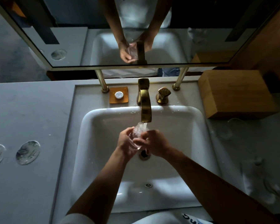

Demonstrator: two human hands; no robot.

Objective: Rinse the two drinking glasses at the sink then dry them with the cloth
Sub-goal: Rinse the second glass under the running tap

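1. Two bare forearms reach from the bottom edge over the white sink [94,120].
2. The left hand [125,143] curls round a clear drinking glass [136,135], its grip closed on the glass's left side above the drain [143,154].
3. The right hand [153,143] wraps the glass from the right, fingers curled across its front.
4. Water from the brass faucet [145,104] strikes the glass's upper end.
5. A white cloth [262,183] lies on the table [31,110] right of the sink.
6. A second glass [226,131] stands further back, beside a wooden box [236,92].
7. An amber soap dish [119,95] sits left of the faucet, below the mirror [87,46].
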